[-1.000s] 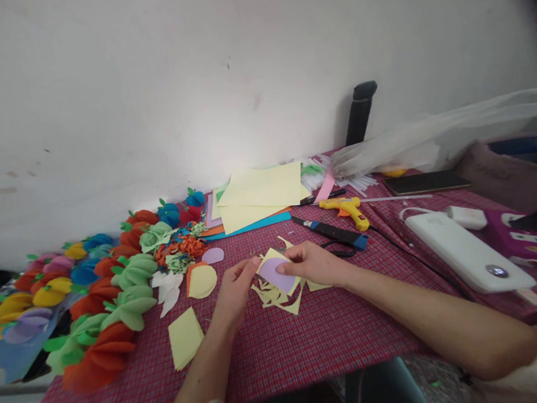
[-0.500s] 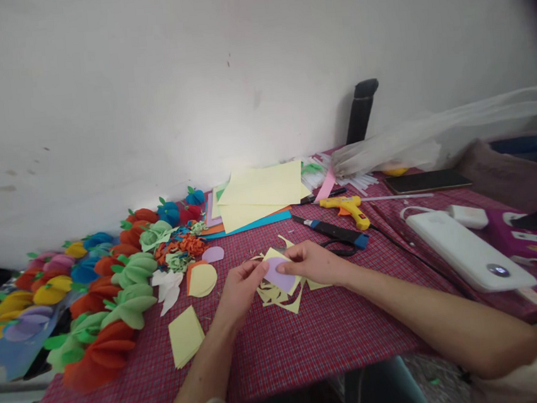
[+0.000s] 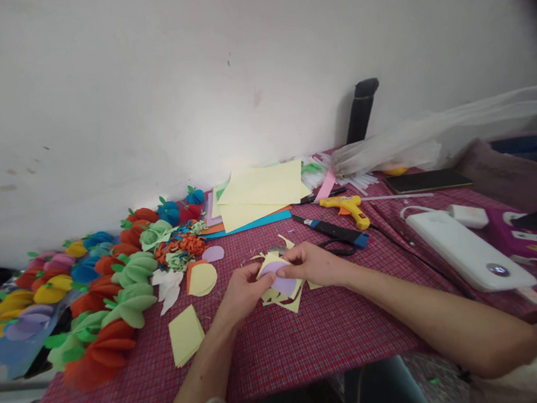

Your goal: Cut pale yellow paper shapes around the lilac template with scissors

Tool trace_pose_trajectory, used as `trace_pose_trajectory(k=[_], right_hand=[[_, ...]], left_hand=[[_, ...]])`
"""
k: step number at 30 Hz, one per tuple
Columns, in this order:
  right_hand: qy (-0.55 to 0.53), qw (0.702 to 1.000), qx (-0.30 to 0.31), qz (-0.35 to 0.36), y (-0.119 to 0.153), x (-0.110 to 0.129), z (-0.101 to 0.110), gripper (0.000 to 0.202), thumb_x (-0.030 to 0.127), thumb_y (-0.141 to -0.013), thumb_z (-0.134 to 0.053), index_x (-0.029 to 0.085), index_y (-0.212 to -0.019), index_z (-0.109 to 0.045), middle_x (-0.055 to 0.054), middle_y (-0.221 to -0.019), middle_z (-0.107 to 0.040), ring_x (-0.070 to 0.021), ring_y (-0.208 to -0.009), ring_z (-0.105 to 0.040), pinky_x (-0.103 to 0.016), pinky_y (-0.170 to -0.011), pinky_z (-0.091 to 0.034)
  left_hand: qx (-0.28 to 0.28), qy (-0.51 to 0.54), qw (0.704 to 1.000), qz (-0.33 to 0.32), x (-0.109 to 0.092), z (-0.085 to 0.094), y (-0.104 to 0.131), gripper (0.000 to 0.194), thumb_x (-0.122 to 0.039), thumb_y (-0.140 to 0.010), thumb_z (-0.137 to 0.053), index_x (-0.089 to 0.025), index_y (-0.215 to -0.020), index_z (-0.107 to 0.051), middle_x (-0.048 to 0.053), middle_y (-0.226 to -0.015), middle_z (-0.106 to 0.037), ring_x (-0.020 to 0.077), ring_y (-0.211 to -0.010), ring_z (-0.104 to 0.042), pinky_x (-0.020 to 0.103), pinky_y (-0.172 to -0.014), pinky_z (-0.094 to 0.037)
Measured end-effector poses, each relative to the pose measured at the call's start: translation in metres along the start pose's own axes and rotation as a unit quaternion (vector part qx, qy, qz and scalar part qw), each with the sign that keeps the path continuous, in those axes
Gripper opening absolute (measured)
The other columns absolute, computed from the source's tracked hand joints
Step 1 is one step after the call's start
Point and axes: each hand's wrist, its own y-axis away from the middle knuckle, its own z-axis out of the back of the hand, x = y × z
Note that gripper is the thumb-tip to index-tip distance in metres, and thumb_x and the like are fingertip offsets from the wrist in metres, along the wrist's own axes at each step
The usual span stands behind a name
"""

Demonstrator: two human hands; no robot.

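Between my two hands is a lilac paper circle (image 3: pixel 284 283) laid over a pale yellow paper piece (image 3: pixel 266 265). My left hand (image 3: pixel 247 288) pinches the left side, its thumb on the lilac paper. From the right, my right hand (image 3: pixel 313 265) grips the same papers with thumb and fingers. Curled pale yellow offcuts (image 3: pixel 293 304) lie on the cloth just under the hands. To the left rest a stack of yellow rounded pieces (image 3: pixel 202 280) and a stack of yellow rectangles (image 3: pixel 186 336). A lone lilac piece (image 3: pixel 213 253) lies behind them.
Colourful paper pumpkins (image 3: pixel 107 356) crowd the left side. Paper sheets (image 3: pixel 262 189) are piled at the back. On the right are black-handled scissors (image 3: pixel 339 245), a blue-and-black cutter (image 3: pixel 333 231), a yellow glue gun (image 3: pixel 345 210), a white power bank (image 3: pixel 468 252) and a purple socket box (image 3: pixel 528 236).
My left thumb has slid right and slightly down onto the lilac circle, and the papers between my hands have turned a little. Everything else stays put.
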Motion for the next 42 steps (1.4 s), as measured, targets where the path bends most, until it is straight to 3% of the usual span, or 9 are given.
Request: trace_pose_trajectory(k=[7, 12, 15, 18, 21, 25, 31, 39, 42], right_hand=[[0.001, 1.0, 0.017, 0.012, 0.002, -0.002, 0.0, 0.024, 0.034, -0.073, -0.057, 0.011, -0.074, -0.064, 0.002, -0.06, -0.059, -0.0085, -0.051, -0.049, -0.018, -0.047, -0.036], [0.014, 1.0, 0.005, 0.009, 0.001, -0.003, -0.001, 0.026, 0.036, -0.073, -0.057, 0.012, -0.073, -0.064, 0.002, -0.06, -0.059, -0.0092, -0.051, -0.05, -0.018, -0.047, -0.036], [-0.002, 1.0, -0.019, 0.009, 0.0, -0.001, 0.0, 0.026, 0.038, -0.072, -0.058, 0.012, -0.073, -0.063, 0.002, -0.059, -0.059, -0.0097, -0.052, -0.051, -0.019, -0.048, -0.036], [-0.047, 0.997, -0.066, 0.02, -0.001, 0.004, 0.0, 0.028, 0.04, -0.071, -0.059, 0.012, -0.075, -0.062, 0.001, -0.062, -0.059, -0.0092, -0.054, -0.05, -0.02, -0.05, -0.037], [-0.12, 0.987, -0.103, -0.01, -0.001, 0.01, -0.002, 0.031, 0.043, -0.069, -0.061, 0.012, -0.072, -0.059, 0.001, -0.06, -0.058, -0.0085, -0.051, -0.049, -0.02, -0.048, -0.036], [-0.185, 0.975, -0.113, -0.051, -0.001, 0.011, -0.007, 0.032, 0.044, -0.065, -0.065, 0.012, -0.065, -0.057, 0.003, -0.054, -0.055, -0.0063, -0.046, -0.045, -0.019, -0.046, -0.032], [-0.181, 0.975, -0.112, -0.062, -0.002, 0.004, -0.01, 0.032, 0.042, -0.064, -0.066, 0.011, -0.07, -0.061, -0.002, -0.061, -0.062, -0.0103, -0.053, -0.053, -0.023, -0.053, -0.039], [-0.098, 0.99, -0.104, -0.014, -0.002, 0.002, -0.003, 0.03, 0.041, -0.066, -0.063, 0.011, -0.064, -0.062, 0.001, -0.057, -0.059, -0.0095, -0.053, -0.05, -0.022, -0.052, -0.038], [-0.058, 0.995, -0.082, -0.008, -0.001, 0.003, -0.003, 0.03, 0.041, -0.067, -0.062, 0.011, -0.068, -0.064, 0.001, -0.059, -0.059, -0.0103, -0.054, -0.05, -0.021, -0.051, -0.038]], left_hand=[[0.043, -0.041, 0.998, -0.005, 0.003, 0.002, 0.0, 0.02, -0.026, -0.064, -0.061, -0.013, -0.079, -0.067, 0.004, -0.069, -0.065, 0.0155, -0.059, -0.056, 0.025, -0.057, -0.041], [0.038, -0.042, 0.998, -0.019, 0.005, 0.001, -0.001, 0.02, -0.026, -0.064, -0.061, -0.013, -0.078, -0.067, 0.003, -0.068, -0.065, 0.0155, -0.059, -0.056, 0.024, -0.057, -0.041], [0.012, -0.01, 0.999, -0.03, 0.004, -0.003, -0.001, 0.018, -0.024, -0.064, -0.061, -0.014, -0.077, -0.067, 0.001, -0.067, -0.065, 0.0143, -0.058, -0.055, 0.024, -0.057, -0.041], [-0.051, 0.042, 0.997, -0.032, 0.002, -0.005, -0.001, 0.019, -0.024, -0.063, -0.062, -0.014, -0.078, -0.067, 0.001, -0.067, -0.065, 0.0137, -0.058, -0.056, 0.024, -0.057, -0.042], [-0.116, 0.092, 0.988, -0.041, 0.003, -0.006, -0.003, 0.02, -0.024, -0.063, -0.062, -0.013, -0.079, -0.067, 0.002, -0.068, -0.066, 0.0142, -0.06, -0.057, 0.026, -0.06, -0.044], [-0.142, 0.146, 0.977, -0.058, 0.008, -0.008, -0.005, 0.024, -0.027, -0.064, -0.063, -0.013, -0.083, -0.065, 0.002, -0.068, -0.066, 0.0148, -0.061, -0.057, 0.028, -0.061, -0.044], [-0.127, 0.161, 0.977, -0.055, 0.014, -0.013, -0.005, 0.025, -0.029, -0.065, -0.063, -0.013, -0.085, -0.064, 0.002, -0.068, -0.065, 0.0142, -0.059, -0.056, 0.026, -0.057, -0.044], [-0.065, 0.213, 0.974, -0.029, -0.003, -0.01, 0.002, 0.029, -0.027, -0.068, -0.062, -0.013, -0.093, -0.063, 0.007, -0.083, -0.067, 0.0161, -0.069, -0.06, 0.028, -0.066, -0.044], [-0.053, 0.205, 0.977, -0.011, -0.003, -0.007, 0.001, 0.029, -0.027, -0.067, -0.064, -0.01, -0.09, -0.064, 0.008, -0.079, -0.067, 0.0165, -0.068, -0.06, 0.028, -0.066, -0.044]])
